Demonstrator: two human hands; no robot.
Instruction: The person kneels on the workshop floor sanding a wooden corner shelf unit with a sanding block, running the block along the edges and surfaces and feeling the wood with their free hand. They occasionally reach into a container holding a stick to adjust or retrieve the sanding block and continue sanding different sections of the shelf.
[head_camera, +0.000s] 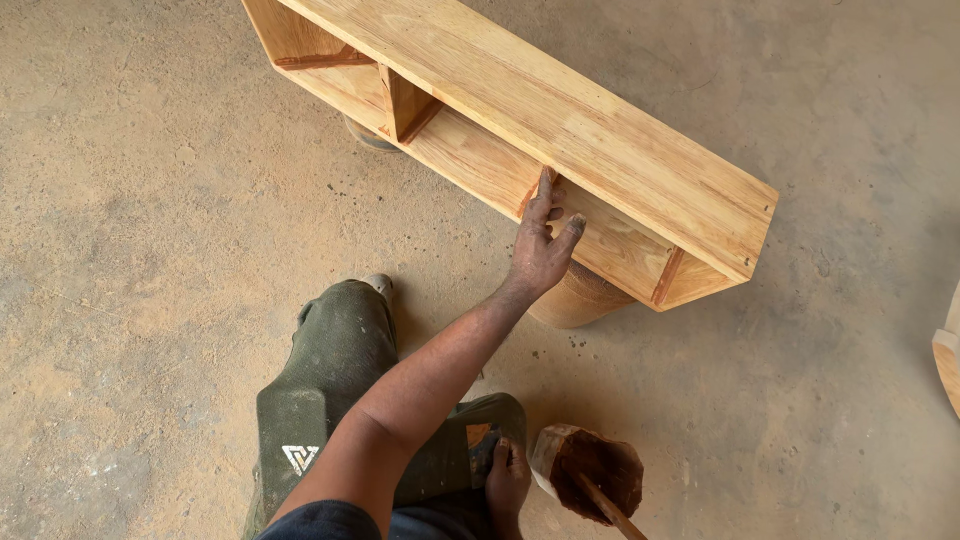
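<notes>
Nearest the lens, the person's bent knee in green trousers (330, 370) is folding low over the concrete floor (150, 200), and the left arm is reaching out past it. The long wooden shelf unit (560, 120) is lying slantwise across the top of the view, its open compartments facing the person. It is resting on a round wooden block (575, 300) under its near end, which seems to be keeping it off the dusty floor and within reach of a crouch. The left hand (540, 255) is spreading open, gripping nothing. Its index fingertip is touching an upright divider (532, 195) and its thumb is touching the front edge of the shelf beside it, apparently to feel or steady the joint. The right hand (507, 480) is curling loosely against the lap at the bottom edge; whether it is holding anything cannot be told. Just beside it a small wooden bowl (590, 465) with a dark inside is sitting on the floor, a thin stick (605, 508) leaning out of it — likely kept close for that hand. The floor is lying open to the left and right of the shelf, with only another pale wooden piece (948, 360) poking in at the right edge, well apart.
</notes>
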